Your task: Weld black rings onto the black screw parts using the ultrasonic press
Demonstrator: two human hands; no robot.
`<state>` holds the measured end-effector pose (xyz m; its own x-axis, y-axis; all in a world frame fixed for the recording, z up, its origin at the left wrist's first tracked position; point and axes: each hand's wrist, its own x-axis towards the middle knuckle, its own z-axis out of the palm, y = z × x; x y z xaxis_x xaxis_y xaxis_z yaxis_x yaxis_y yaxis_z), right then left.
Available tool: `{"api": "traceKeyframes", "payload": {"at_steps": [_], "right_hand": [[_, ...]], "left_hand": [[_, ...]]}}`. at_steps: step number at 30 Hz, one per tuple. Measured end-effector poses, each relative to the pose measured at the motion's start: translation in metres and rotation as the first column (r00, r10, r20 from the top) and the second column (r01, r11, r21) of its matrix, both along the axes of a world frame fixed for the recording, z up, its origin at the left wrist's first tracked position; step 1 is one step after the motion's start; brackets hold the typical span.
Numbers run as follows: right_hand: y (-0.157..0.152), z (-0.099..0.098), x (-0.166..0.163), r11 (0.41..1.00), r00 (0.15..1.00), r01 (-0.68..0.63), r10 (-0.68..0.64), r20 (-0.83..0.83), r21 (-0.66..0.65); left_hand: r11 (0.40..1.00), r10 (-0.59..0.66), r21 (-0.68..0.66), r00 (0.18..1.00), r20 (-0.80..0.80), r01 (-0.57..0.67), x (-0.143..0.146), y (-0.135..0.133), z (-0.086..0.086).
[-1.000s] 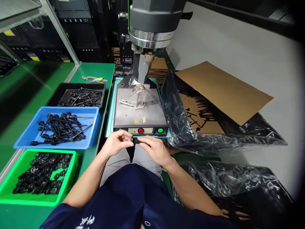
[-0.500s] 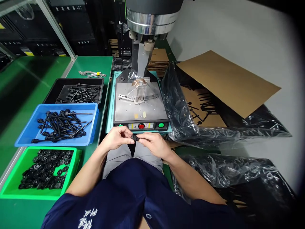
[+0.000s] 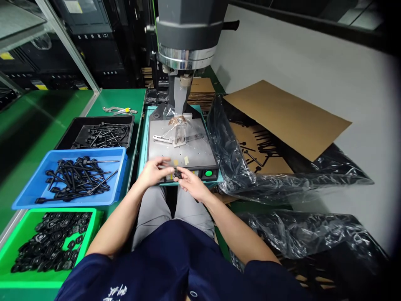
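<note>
Over the front edge of the press base, my right hand (image 3: 193, 184) pinches a small black plastic part (image 3: 178, 173) between thumb and fingers. Its exact kind is too small to make out. Just left of it, my left hand (image 3: 154, 171) has its fingers stretched apart, with the thumb tip close to the part; whether they touch I cannot tell. Behind both hands, a clear fixture (image 3: 179, 133) stands on the metal plate (image 3: 156, 151) under the press head (image 3: 188, 56). A green button (image 3: 208, 173) shows on the front panel; my hands partly cover the others.
At left stand a green bin (image 3: 89, 246) of black nut-like pieces, a blue bin (image 3: 120, 184) of black screw-like rods and a black tray (image 3: 79, 122) of similar rods. Pliers (image 3: 119, 110) lie behind. At right, a plastic-lined box (image 3: 219, 138) holds rods under cardboard (image 3: 288, 115).
My left hand has loosened from the black part and its fingers have spread. Both hands sit slightly higher over the panel. The camera view has tilted up.
</note>
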<state>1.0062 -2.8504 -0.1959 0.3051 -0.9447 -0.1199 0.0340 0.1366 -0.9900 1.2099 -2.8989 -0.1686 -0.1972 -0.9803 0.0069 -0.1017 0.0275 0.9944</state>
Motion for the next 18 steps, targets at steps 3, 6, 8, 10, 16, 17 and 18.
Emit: {"api": "traceKeyframes", "payload": {"at_steps": [3,6,8,10,16,17,18], "right_hand": [[-0.029,-0.016,0.006,0.990,0.989,0.116,-0.123,0.079,0.086],[-0.058,-0.024,0.014,0.953,0.956,0.239,-0.265,0.128,0.186],[-0.075,-0.026,0.020,0.933,0.937,0.259,-0.305,0.167,0.252],[-0.089,-0.027,0.025,0.918,0.931,0.239,-0.309,0.193,0.318],[-0.121,-0.026,0.038,0.944,0.967,0.109,-0.173,0.188,0.311],[-0.128,-0.024,0.040,0.958,0.972,0.107,-0.157,0.173,0.265],[-0.135,-0.021,0.043,0.971,0.975,0.119,-0.154,0.160,0.208]], "left_hand": [[0.924,0.374,-0.045,0.922,-0.101,-0.380,-0.001,-0.050,-0.005],[0.880,0.472,0.163,0.862,-0.184,-0.447,-0.009,-0.092,-0.011],[0.881,0.437,0.295,0.874,-0.213,-0.369,-0.018,-0.109,-0.012],[0.895,0.382,0.341,0.889,-0.253,-0.287,-0.026,-0.117,-0.010],[0.954,0.236,0.270,0.886,-0.400,-0.133,-0.034,-0.124,0.012],[0.959,0.221,0.260,0.876,-0.429,-0.114,-0.033,-0.125,0.017],[0.963,0.204,0.254,0.862,-0.465,-0.090,-0.034,-0.127,0.023]]}}
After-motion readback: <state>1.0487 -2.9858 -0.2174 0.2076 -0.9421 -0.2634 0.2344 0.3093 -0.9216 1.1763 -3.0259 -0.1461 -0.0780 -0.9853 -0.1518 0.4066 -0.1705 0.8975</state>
